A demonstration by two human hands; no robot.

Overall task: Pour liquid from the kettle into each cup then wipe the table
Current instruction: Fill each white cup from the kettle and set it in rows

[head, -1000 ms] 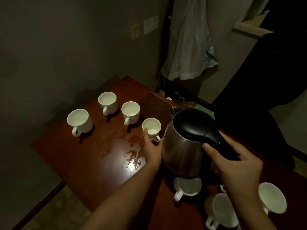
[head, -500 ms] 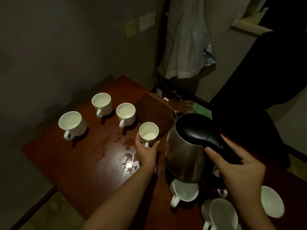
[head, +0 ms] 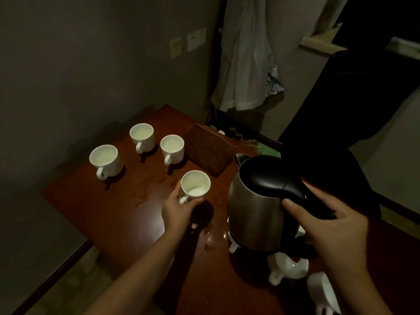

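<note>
My right hand (head: 334, 230) grips the black handle of a steel kettle (head: 254, 214), held upright above the near right of the red-brown table (head: 127, 223). My left hand (head: 177, 210) holds a white cup (head: 196, 185) by its lower side and handle, tilted a little, with some liquid inside. Three more white cups (head: 105, 160) (head: 142, 137) (head: 172, 148) stand in a loose row at the far left. Other white cups (head: 288, 267) (head: 325, 292) sit partly hidden under and beside the kettle. Spilled liquid (head: 211, 237) glistens on the table between my hands.
A brown folded cloth (head: 209, 153) lies at the table's far side by the kettle. A white garment (head: 247, 55) hangs against the wall behind. A dark chair back (head: 354, 105) stands at the right. The table's left edge drops to the floor.
My left hand has drawn the cup nearer and tipped it slightly. The kettle stays in my right hand; the view has shifted, hiding more of the near cups.
</note>
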